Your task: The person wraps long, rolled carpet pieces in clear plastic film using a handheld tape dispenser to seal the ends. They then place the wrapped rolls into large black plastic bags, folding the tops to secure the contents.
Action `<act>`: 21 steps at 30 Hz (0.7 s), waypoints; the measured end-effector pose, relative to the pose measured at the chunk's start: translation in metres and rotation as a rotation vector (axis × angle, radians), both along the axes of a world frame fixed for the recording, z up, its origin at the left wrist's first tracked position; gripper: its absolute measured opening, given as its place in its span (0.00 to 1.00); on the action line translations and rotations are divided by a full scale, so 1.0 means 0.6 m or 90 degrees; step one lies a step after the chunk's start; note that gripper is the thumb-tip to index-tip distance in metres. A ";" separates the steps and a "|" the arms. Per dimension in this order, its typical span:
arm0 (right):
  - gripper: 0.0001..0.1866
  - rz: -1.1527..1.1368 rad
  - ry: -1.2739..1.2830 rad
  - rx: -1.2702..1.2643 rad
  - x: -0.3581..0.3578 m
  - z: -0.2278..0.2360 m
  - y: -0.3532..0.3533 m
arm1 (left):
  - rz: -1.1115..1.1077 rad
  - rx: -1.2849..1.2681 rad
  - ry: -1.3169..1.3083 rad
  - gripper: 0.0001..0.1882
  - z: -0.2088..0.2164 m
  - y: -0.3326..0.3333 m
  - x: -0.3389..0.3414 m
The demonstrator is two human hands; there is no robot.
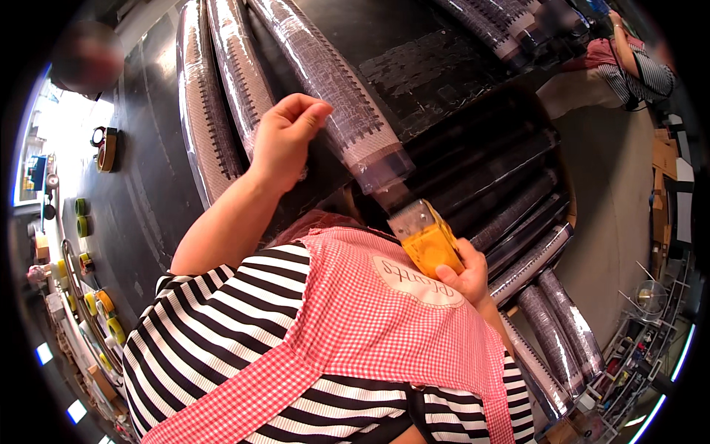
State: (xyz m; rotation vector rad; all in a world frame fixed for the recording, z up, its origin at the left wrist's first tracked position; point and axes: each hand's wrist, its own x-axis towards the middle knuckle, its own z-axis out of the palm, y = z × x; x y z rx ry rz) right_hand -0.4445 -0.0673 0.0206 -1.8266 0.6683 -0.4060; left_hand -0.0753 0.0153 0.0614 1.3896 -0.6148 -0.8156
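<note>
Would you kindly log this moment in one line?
left hand: curled, near wrapped roll; right hand: holding yellow handheld tool; surface: black table

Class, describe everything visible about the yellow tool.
The yellow tool is blocky, apparently plastic, with a greyish, seemingly metal end that points up and left toward a wrapped roll. It slants, partly in front of the checked apron. The right hand grips its lower part, thumb on its face.

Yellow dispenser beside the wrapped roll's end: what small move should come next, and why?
Perhaps lay the left hand flat on the wrapped roll to steady it: the right hand holds the yellow dispenser near its end, and the left fingers look curled.
</note>
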 end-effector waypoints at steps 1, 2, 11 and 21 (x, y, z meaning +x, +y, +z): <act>0.32 -0.018 0.045 -0.003 -0.029 -0.015 0.013 | -0.023 0.036 -0.040 0.09 -0.008 0.000 0.016; 0.32 -0.025 0.090 -0.004 -0.048 -0.030 0.022 | -0.034 0.074 -0.079 0.09 -0.012 0.008 0.023; 0.25 -0.198 0.142 0.136 -0.057 -0.059 0.122 | -0.141 0.175 -0.157 0.11 -0.085 -0.040 0.032; 0.19 -0.288 0.244 0.043 0.055 -0.042 0.110 | -0.052 0.248 -0.789 0.37 -0.053 -0.048 0.021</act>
